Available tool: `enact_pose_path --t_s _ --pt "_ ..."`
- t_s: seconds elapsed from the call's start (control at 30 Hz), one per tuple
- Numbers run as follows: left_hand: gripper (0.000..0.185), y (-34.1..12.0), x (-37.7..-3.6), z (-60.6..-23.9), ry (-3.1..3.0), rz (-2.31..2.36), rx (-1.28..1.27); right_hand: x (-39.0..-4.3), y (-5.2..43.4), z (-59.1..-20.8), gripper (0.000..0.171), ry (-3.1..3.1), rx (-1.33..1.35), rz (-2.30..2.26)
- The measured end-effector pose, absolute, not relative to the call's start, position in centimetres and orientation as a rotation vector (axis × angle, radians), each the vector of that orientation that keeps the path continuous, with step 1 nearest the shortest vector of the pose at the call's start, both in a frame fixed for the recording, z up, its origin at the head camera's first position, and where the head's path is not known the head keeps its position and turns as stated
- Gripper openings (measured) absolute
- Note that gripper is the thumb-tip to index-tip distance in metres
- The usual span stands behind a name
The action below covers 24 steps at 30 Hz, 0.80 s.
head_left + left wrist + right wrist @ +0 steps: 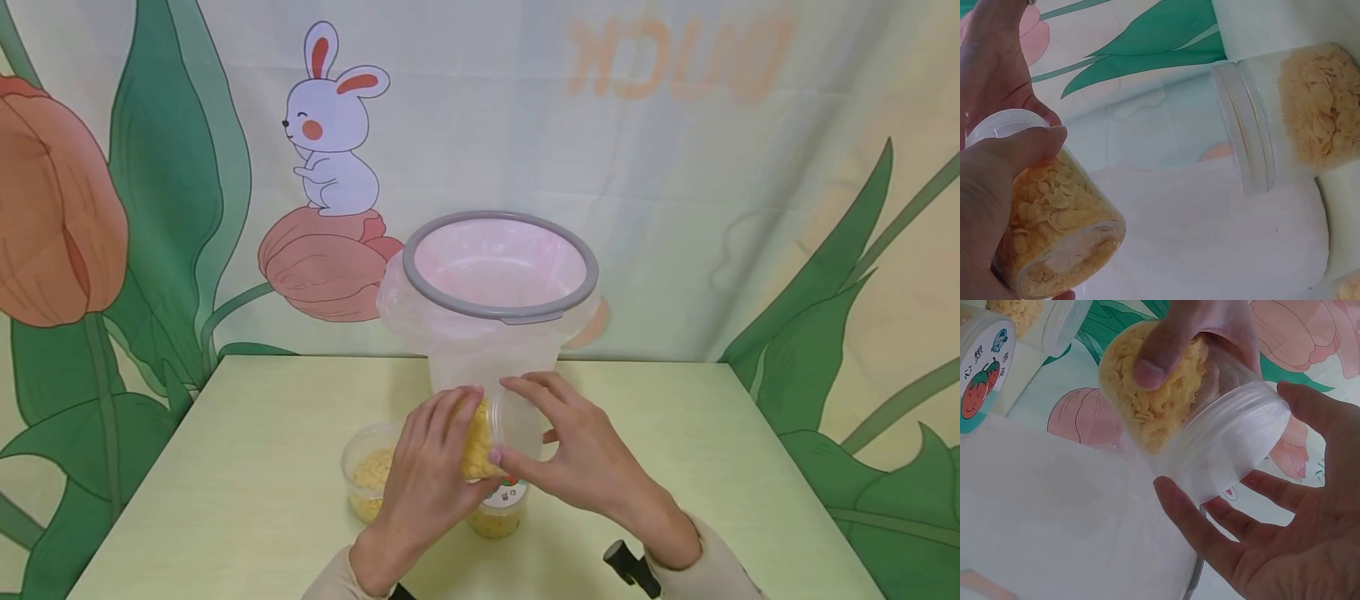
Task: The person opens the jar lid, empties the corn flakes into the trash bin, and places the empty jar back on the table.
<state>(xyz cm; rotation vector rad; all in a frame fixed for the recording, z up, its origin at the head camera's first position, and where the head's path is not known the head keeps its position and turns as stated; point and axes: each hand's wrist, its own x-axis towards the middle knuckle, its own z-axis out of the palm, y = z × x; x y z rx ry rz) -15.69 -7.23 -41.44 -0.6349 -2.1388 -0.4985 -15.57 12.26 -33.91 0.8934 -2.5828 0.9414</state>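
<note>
A clear plastic jar (pixel 477 446) of yellow flakes lies tipped sideways between the two hands. My left hand (pixel 435 454) grips its body, fingers over the top and thumb below. The jar's translucent lid (pixel 1229 450) faces my right hand (pixel 581 442). In the right wrist view the fingertips (pixel 1169 487) of that hand sit at opposite sides of the lid's rim, with the palm held back from it. The left wrist view shows the jar's base (pixel 1072 256) and the left thumb across its side near the lid.
A translucent bin (pixel 480 362) with a grey ring (pixel 501 314) and a pink-tinted liner stands behind the hands. A round tub of flakes (pixel 367 475) is on the table at the left. Below the hands is another jar (pixel 497 521) with a strawberry-printed lid.
</note>
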Motion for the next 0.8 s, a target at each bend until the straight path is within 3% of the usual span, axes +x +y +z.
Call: enact_pose_path --t_s 0.8 --pt "0.097 -7.49 -15.5 -41.14 -2.172 -0.511 -0.681 -15.97 12.99 -34.85 0.061 -2.48 1.029 1.033"
